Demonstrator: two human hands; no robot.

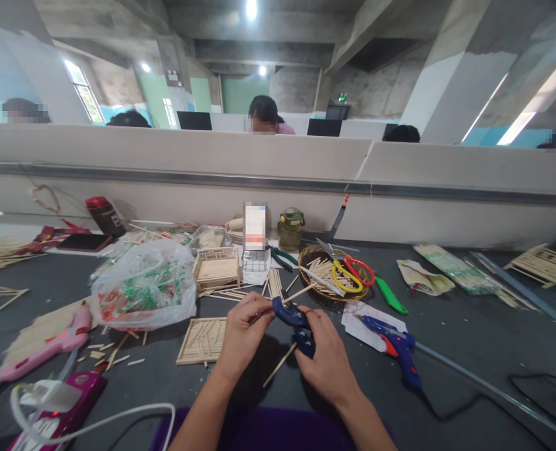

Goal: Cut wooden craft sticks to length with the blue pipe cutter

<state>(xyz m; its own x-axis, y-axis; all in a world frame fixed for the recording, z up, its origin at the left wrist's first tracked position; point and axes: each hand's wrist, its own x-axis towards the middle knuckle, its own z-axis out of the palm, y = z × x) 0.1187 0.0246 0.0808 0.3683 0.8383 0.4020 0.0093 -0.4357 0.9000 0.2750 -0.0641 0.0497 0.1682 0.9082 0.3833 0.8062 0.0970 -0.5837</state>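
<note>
My right hand (325, 357) is wrapped round a dark blue hand tool (290, 313) above the dark table. My left hand (245, 332) is closed at the tool's left end, its fingertips pinching something too small to make out. A thin wooden stick (279, 366) slants down to the left below the tool, and another stick (300, 292) crosses behind it. More sticks (274, 283) lie just beyond. Left of my left hand sits a small wooden tray (203, 344) with short stick pieces on it.
Behind are a wicker basket (366, 294) of sticks, scissors (346, 275) and a green bottle (290, 229). A blue glue gun (391, 338) lies right; a plastic bag (144, 288), pink glue gun (71, 335) and power strip (83, 388) lie left. People sit beyond the partition (188, 150).
</note>
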